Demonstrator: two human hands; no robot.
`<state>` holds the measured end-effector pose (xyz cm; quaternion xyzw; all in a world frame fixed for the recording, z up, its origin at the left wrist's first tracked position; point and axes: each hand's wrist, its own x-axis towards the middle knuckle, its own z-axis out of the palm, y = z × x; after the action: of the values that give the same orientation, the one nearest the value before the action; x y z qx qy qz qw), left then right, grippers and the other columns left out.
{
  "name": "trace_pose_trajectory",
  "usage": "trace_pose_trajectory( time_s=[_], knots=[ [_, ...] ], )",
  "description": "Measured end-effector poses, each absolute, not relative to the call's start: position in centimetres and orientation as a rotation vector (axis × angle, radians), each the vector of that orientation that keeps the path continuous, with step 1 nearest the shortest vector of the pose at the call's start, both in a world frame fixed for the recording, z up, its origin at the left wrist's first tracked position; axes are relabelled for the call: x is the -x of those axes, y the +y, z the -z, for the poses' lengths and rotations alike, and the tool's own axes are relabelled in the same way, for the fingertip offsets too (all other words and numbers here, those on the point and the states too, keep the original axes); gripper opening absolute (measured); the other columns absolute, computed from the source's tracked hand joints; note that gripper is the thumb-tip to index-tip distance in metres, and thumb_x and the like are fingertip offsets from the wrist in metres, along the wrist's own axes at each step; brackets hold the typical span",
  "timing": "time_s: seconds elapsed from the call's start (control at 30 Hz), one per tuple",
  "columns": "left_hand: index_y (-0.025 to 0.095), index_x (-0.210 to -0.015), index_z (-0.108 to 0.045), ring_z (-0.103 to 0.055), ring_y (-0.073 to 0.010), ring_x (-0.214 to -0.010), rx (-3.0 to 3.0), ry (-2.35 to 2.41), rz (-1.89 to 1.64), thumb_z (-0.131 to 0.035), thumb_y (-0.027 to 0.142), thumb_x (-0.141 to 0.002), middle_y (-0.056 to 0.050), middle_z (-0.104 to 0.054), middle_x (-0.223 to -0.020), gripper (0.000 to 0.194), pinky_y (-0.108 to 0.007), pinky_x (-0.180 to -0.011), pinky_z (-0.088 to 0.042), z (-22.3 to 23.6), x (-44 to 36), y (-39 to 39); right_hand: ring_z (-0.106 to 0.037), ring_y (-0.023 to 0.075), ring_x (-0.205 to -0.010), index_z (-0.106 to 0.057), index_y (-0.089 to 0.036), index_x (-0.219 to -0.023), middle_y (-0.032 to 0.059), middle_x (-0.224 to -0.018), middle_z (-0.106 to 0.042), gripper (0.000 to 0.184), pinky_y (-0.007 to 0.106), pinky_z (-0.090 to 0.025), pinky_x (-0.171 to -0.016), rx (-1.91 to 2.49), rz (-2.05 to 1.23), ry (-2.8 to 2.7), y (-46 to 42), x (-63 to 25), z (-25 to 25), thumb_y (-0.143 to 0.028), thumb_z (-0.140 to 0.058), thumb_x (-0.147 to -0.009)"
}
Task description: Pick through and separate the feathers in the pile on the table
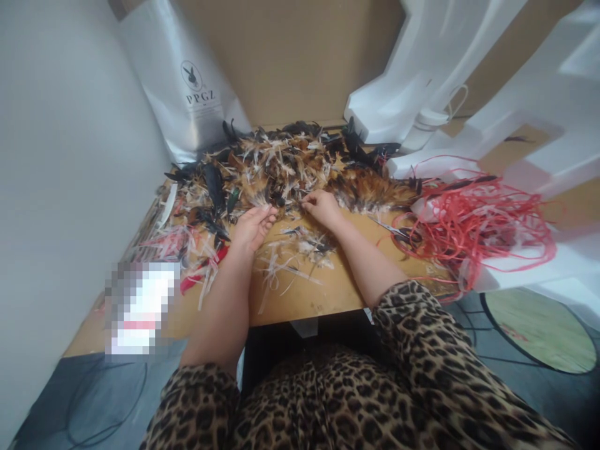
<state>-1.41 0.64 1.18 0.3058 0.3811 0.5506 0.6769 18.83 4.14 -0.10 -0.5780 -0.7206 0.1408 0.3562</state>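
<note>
A wide heap of brown, black and white feathers (281,156) covers the back of the wooden table (290,300). My left hand (255,226) is closed at the front edge of the heap, its fingertips pressed together; what it pinches is too small to make out. Just right of it, my right hand (322,207) reaches to the heap with thumb and forefinger pinched on a small dark feather. Loose fluff and feather scraps (312,244) lie on the tabletop between my forearms. Thin clear strips (276,269) lie nearer to me.
At right, a tangle of red plastic string (492,225) lies by scissors (389,228). A silver bag (187,94) stands back left, white foam pieces (389,106) and a white lidded container (426,128) back right. A round green-topped stool (544,331) is below the table.
</note>
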Motion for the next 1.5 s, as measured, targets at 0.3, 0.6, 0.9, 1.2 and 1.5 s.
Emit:
trace_pose_trajectory(
  time_s=[0.3,0.6,0.9,1.2,1.5],
  knots=[
    [0.008,-0.073,-0.062,-0.058,-0.004,-0.052,-0.759,0.888,-1.241,-0.069,0.019,-0.065,-0.005,-0.067,-0.069,0.015,-0.011,-0.045,-0.041,-0.9,1.1,0.4,-0.053,0.0193,-0.081,-0.065,-0.018,-0.083,0.0092,-0.086,-0.06,0.02,0.03,-0.035,-0.071,1.573,0.004,-2.117,3.7,-17.4,0.2,-0.025,-0.046,-0.08],
    [0.008,-0.075,-0.062,-0.06,-0.005,-0.059,-0.64,0.817,-1.179,-0.063,0.01,-0.07,-0.008,-0.068,-0.081,0.006,-0.01,-0.046,-0.043,-1.1,1.3,0.4,-0.048,0.0191,-0.095,-0.061,-0.017,-0.093,0.0092,-0.096,-0.056,0.025,0.032,-0.031,-0.08,1.224,0.153,-1.954,2.7,-19.4,-2.0,-0.028,-0.039,-0.087],
    [0.008,-0.076,-0.062,-0.06,-0.0041,-0.059,-0.675,0.746,-1.061,-0.057,0.007,-0.075,-0.009,-0.068,-0.082,0.006,-0.01,-0.05,-0.045,-1.4,1.2,0.0,-0.048,0.0172,-0.091,-0.062,-0.019,-0.091,0.0071,-0.093,-0.055,0.024,0.032,-0.031,-0.078,1.006,0.2,-2.03,2.8,-18.4,-1.5,-0.029,-0.041,-0.087],
    [0.007,-0.076,-0.063,-0.059,-0.0046,-0.057,-0.77,0.772,-1.015,-0.062,0.009,-0.071,-0.008,-0.068,-0.078,0.006,-0.011,-0.049,-0.045,-1.0,1.1,0.0,-0.048,0.0164,-0.09,-0.062,-0.021,-0.09,0.0063,-0.093,-0.056,0.026,0.031,-0.031,-0.078,0.948,0.172,-2.112,2.0,-17.5,-1.6,-0.031,-0.039,-0.088],
    [0.008,-0.071,-0.062,-0.059,-0.0042,-0.06,-0.757,0.757,-1.249,-0.065,0.012,-0.068,-0.007,-0.068,-0.077,0.005,-0.01,-0.05,-0.043,-1.1,1.0,0.2,-0.05,0.0165,-0.085,-0.062,-0.016,-0.088,0.0079,-0.094,-0.056,0.024,0.031,-0.039,-0.076,0.998,-0.229,-1.628,1.9,-16.6,-1.9,-0.036,-0.051,-0.08]
  ],
)
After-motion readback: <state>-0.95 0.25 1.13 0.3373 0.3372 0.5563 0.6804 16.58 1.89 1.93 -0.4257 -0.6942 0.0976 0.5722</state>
